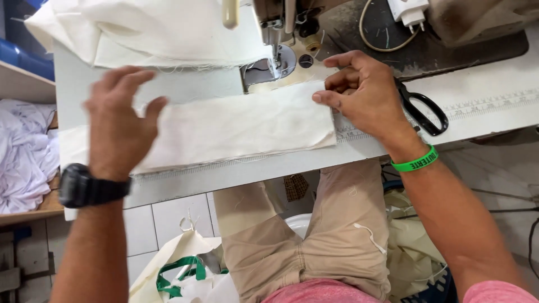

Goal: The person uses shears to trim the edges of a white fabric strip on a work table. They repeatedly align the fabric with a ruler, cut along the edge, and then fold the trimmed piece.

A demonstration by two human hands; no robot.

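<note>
Cream fabric strip [236, 126], flat on sewing table [494, 112], one end at the needle.

Nearest: khaki-trousered lap [303, 235], cream bag with green handles [185, 269] on the tiled floor. Left hand [120, 120], black watch at the wrist, lies flat on the strip's left part, fingers spread, gripping nothing. Right hand [368, 92], green wristband, pinches the strip's upper right corner between thumb and forefinger. Black scissors [421, 109] just beside it. Farthest: presser foot [278, 59], more cream cloth [157, 31] heaped behind. No seam visible on the strip; judged positioned, stitching not yet begun.
</note>
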